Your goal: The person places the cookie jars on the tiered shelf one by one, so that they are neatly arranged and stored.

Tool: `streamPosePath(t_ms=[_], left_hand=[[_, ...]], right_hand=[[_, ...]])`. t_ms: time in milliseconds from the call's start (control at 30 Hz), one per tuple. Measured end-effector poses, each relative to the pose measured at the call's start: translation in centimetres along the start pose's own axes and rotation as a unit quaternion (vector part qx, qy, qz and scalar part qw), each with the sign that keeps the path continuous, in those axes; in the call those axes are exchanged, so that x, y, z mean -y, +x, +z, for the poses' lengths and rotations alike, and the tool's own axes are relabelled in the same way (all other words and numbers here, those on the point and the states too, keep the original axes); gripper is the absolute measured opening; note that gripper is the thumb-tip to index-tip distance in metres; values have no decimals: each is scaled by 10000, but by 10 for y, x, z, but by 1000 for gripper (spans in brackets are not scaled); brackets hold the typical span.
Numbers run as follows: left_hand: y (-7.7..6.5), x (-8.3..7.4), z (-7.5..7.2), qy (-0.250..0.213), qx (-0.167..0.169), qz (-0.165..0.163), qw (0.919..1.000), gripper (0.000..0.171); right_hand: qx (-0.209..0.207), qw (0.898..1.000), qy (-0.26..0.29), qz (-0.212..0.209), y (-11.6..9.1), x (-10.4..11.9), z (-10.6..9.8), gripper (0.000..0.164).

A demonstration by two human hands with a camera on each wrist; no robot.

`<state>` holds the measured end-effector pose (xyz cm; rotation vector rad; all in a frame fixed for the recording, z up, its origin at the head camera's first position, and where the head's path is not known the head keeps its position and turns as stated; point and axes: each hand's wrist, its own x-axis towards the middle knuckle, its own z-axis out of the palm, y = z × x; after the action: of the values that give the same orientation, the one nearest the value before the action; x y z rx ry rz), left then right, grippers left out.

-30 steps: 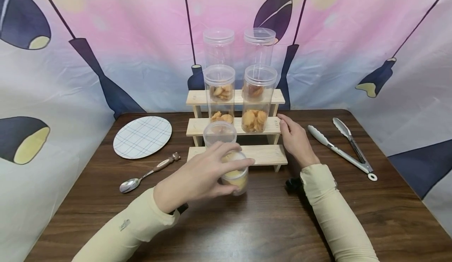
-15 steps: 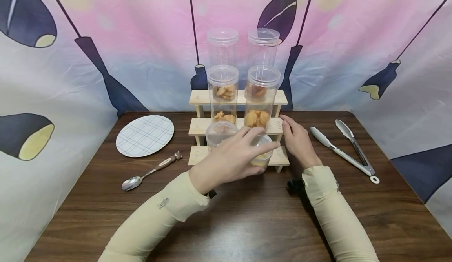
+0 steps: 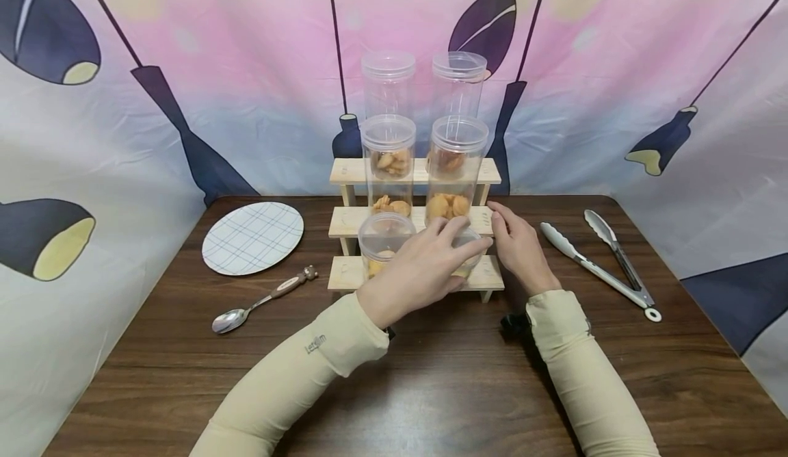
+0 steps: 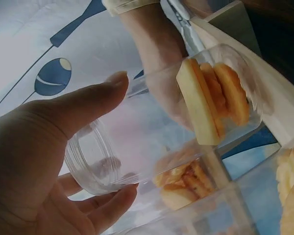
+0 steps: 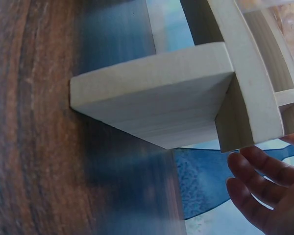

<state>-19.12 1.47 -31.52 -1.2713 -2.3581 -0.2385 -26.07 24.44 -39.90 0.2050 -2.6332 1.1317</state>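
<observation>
My left hand point(image 3: 421, 262) grips a clear plastic jar point(image 4: 137, 147) near its lid, thumb on one side and fingers on the other. Thick golden cookies point(image 4: 206, 103) lie in the jar's base. In the head view that jar is at the right part of the lowest shelf of a wooden three-step rack point(image 3: 347, 273), partly behind the hand. Whether its base bears on the shelf I cannot tell. My right hand point(image 3: 520, 248) is at the rack's right side by the middle step, fingers loosely bent at the board's end point(image 5: 264, 117).
Another jar point(image 3: 384, 238) stands left on the lowest shelf. Taller lidded jars with snacks point(image 3: 389, 170) fill the steps behind. A checked plate point(image 3: 252, 238) and a spoon point(image 3: 265, 299) lie left on the table point(image 3: 431, 388). Metal tongs point(image 3: 606, 272) lie right.
My left hand has carried the jar from in front of the rack rightward and back to the lowest shelf's right part. My right hand stays at the rack's side.
</observation>
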Motion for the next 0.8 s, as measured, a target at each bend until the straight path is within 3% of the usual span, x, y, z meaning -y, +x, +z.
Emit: streamPosePath(t_ms=[267, 800], left_hand=[[8, 2, 4, 97, 92, -34, 9999, 61], [16, 5, 4, 918, 309, 10, 9953, 63]], right_hand=[[-51, 10000, -7, 38, 0, 0, 0, 55], [-14, 10000, -37, 40, 0, 1, 0, 55]])
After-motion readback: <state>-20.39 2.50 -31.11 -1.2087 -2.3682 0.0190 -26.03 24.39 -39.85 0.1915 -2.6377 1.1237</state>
